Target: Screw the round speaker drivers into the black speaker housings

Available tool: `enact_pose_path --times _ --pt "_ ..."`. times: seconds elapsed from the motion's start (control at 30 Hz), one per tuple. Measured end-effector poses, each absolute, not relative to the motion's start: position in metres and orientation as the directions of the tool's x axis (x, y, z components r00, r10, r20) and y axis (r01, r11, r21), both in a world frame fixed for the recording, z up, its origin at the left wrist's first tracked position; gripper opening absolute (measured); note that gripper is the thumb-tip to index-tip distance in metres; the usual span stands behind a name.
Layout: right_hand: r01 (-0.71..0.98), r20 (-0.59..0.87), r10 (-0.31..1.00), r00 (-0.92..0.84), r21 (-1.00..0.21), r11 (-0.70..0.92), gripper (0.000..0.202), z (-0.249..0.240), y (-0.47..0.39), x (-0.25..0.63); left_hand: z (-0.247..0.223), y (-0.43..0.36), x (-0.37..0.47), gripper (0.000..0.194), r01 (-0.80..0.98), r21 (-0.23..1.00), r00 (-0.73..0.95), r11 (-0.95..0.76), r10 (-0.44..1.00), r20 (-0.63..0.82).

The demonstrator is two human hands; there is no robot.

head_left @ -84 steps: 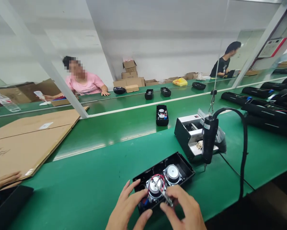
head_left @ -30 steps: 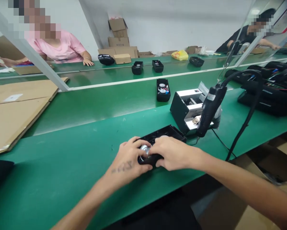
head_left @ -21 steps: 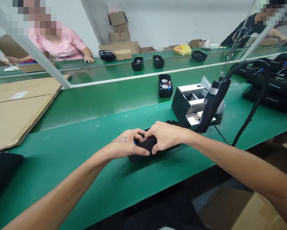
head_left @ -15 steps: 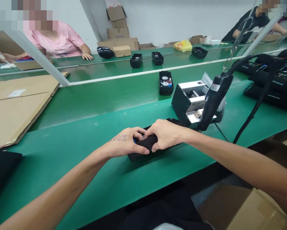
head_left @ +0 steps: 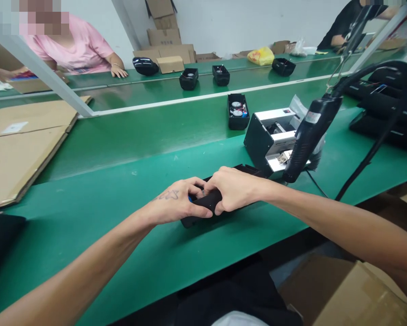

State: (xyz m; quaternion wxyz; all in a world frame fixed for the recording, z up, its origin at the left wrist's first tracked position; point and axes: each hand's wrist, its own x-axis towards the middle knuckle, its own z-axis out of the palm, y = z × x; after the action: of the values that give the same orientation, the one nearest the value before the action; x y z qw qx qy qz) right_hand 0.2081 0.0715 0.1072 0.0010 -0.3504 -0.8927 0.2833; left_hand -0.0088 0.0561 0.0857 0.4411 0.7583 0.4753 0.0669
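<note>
Both of my hands work on a black plastic housing [head_left: 208, 202] lying on the green bench top. My left hand [head_left: 181, 201] grips its left part, thumb along the near wall and fingers reaching inside. My right hand [head_left: 235, 190] pinches the same near wall just to the right, its fingertips meeting the left ones over the opening. A bit of blue shows inside beside my left fingers; what the fingertips touch in there is hidden. The housing's far right end sticks out behind my right hand.
A black electric screwdriver [head_left: 313, 136] hangs at the right, before a black-and-white screw feeder [head_left: 262, 145]. An open housing with round metal parts [head_left: 237, 111] stands behind. Flat cardboard [head_left: 26, 149] lies left. Black housings [head_left: 390, 122] are stacked right. A person in pink [head_left: 77, 45] is across the line.
My view has shifted slightly, so the background sits a little higher. Both hands keep nearly the same hold on the black housing.
</note>
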Motion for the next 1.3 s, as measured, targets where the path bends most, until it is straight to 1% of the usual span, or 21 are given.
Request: enact_pose_path --times 0.13,0.3,0.5,0.57,0.67,0.7,0.73,0.77,0.8,0.83,0.87,0.9,0.93,0.97,1.0,1.03,1.07,1.1,1.17,1.23,1.3 --pt "0.642 -0.157 0.655 -0.739 -0.458 0.615 0.023 0.104 0.068 0.209 0.084 0.058 -0.010 0.035 0.668 0.733 0.530 -0.128 0.773 -0.348" --pt "0.656 -0.143 0.678 -0.721 -0.457 0.601 0.024 0.101 0.065 0.210 0.083 0.057 -0.009 0.031 0.660 0.744 0.530 -0.108 0.768 -0.359" --pt "0.661 -0.075 0.695 -0.715 -0.396 0.637 0.037 0.088 0.059 0.210 0.083 0.049 -0.006 0.029 0.661 0.739 0.517 -0.128 0.792 -0.325" --pt "0.649 -0.040 0.686 -0.727 -0.368 0.666 0.042 0.083 0.053 0.210 0.081 0.046 -0.005 0.027 0.676 0.718 0.520 -0.166 0.798 -0.305" --pt "0.594 0.031 0.633 -0.774 -0.313 0.741 0.033 0.085 0.036 0.218 0.075 0.034 -0.004 0.019 0.695 0.662 0.526 -0.280 0.826 -0.202" --pt "0.565 0.091 0.618 -0.781 -0.321 0.761 0.030 0.089 0.028 0.224 0.072 0.027 -0.003 0.016 0.703 0.628 0.531 -0.333 0.834 -0.151" --pt "0.537 0.186 0.619 -0.763 -0.352 0.767 0.029 0.094 0.019 0.233 0.069 0.020 -0.001 0.014 0.713 0.582 0.540 -0.392 0.836 -0.098" --pt "0.518 0.314 0.646 -0.696 -0.403 0.754 0.030 0.098 0.011 0.244 0.064 0.011 0.001 0.013 0.727 0.517 0.550 -0.452 0.834 -0.043" --pt "0.512 0.456 0.692 -0.559 -0.467 0.721 0.033 0.103 0.004 0.258 0.059 0.002 0.002 0.013 0.738 0.443 0.560 -0.509 0.829 0.021" --pt "0.520 0.590 0.732 -0.340 -0.531 0.669 0.033 0.105 -0.001 0.273 0.054 -0.007 0.004 0.012 0.748 0.367 0.562 -0.553 0.822 0.092" --pt "0.545 0.676 0.733 -0.070 -0.590 0.596 0.028 0.107 -0.005 0.289 0.048 -0.015 0.006 0.012 0.749 0.304 0.565 -0.589 0.807 0.171" --pt "0.562 0.716 0.672 0.188 -0.639 0.525 0.024 0.106 -0.005 0.304 0.041 -0.021 0.006 0.012 0.742 0.254 0.574 -0.621 0.783 0.238" --pt "0.561 0.708 0.609 0.357 -0.684 0.466 0.030 0.104 -0.003 0.319 0.035 -0.026 0.007 0.012 0.732 0.218 0.579 -0.645 0.758 0.299" --pt "0.551 0.678 0.589 0.440 -0.722 0.419 0.041 0.100 0.001 0.331 0.030 -0.029 0.007 0.012 0.725 0.192 0.580 -0.661 0.737 0.348" --pt "0.544 0.641 0.601 0.478 -0.753 0.371 0.052 0.096 0.007 0.341 0.026 -0.031 0.006 0.013 0.718 0.176 0.578 -0.673 0.718 0.387" --pt "0.520 0.586 0.653 0.480 -0.789 0.326 0.062 0.092 0.015 0.348 0.022 -0.031 0.005 0.014 0.715 0.168 0.572 -0.679 0.706 0.417" --pt "0.480 0.517 0.723 0.458 -0.828 0.288 0.067 0.087 0.024 0.353 0.020 -0.031 0.005 0.015 0.714 0.165 0.566 -0.680 0.700 0.436" --pt "0.429 0.443 0.789 0.426 -0.866 0.255 0.065 0.083 0.033 0.355 0.018 -0.031 0.004 0.017 0.713 0.166 0.560 -0.682 0.695 0.450" --pt "0.308 0.320 0.878 0.356 -0.927 0.213 0.050 0.076 0.049 0.354 0.015 -0.030 0.003 0.022 0.707 0.167 0.556 -0.687 0.687 0.468" --pt "0.216 0.274 0.909 0.314 -0.953 0.213 0.036 0.070 0.059 0.349 0.011 -0.030 0.001 0.026 0.707 0.152 0.554 -0.691 0.674 0.489" --pt "0.149 0.270 0.920 0.285 -0.960 0.236 0.032 0.067 0.062 0.345 0.007 -0.029 -0.001 0.029 0.704 0.126 0.551 -0.698 0.650 0.523"
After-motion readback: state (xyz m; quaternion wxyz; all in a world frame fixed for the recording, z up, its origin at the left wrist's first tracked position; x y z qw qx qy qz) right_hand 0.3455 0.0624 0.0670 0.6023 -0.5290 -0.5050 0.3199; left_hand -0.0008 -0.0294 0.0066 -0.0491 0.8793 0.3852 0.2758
